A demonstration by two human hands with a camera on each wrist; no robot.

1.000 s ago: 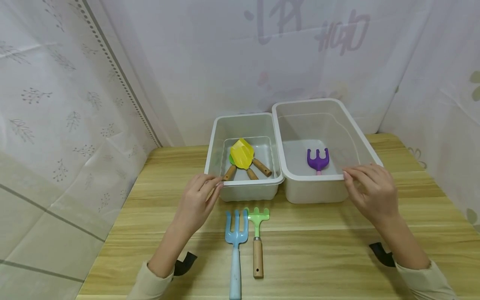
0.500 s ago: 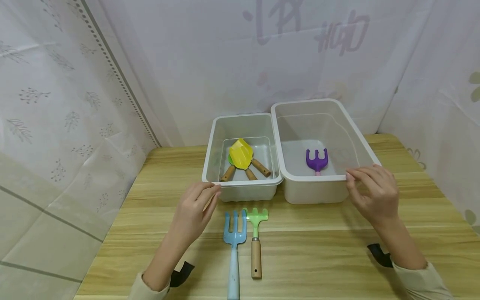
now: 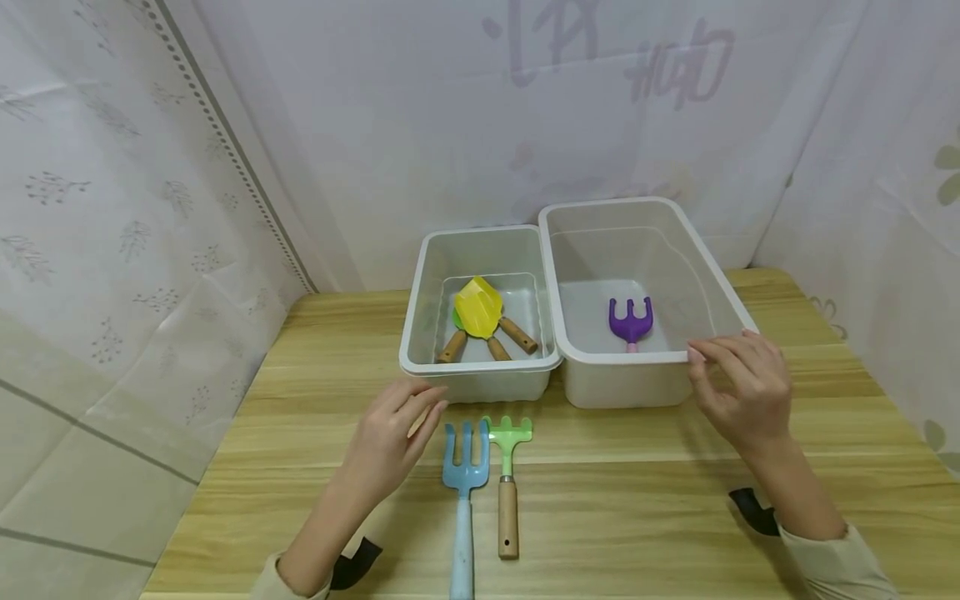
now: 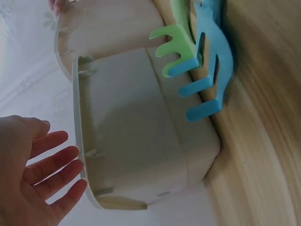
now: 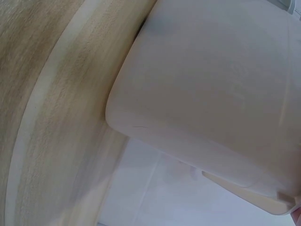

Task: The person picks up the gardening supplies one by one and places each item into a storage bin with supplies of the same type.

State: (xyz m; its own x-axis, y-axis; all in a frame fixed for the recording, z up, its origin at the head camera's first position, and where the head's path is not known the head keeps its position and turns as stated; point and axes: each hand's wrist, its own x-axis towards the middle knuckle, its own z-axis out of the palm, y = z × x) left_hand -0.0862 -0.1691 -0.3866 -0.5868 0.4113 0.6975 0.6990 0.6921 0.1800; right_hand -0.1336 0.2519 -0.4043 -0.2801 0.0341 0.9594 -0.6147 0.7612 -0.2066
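My left hand [image 3: 396,433], fingers loosely bent and apart from the bin, hovers just in front of the smaller white plastic bin [image 3: 480,385]. My right hand [image 3: 750,392] pinches the front right rim of the larger white bin [image 3: 626,392]; only a fingertip shows in the right wrist view. A blue hand fork [image 3: 465,475] and a green hand rake [image 3: 507,492] with a wooden handle lie side by side on the table. Inside the smaller bin are a yellow trowel [image 3: 478,308] and other wooden-handled tools, partly hidden under it. A purple hand fork [image 3: 631,321] lies in the larger bin.
Both bins stand side by side on the wooden table [image 3: 322,350], touching or nearly so. A printed white cloth [image 3: 390,125] hangs behind them and along both sides. Black straps [image 3: 753,511] show near the wrists.
My left hand has come off the smaller bin's front left rim and moved down toward me. My right hand stays at the larger bin's rim. The view has shifted slightly.
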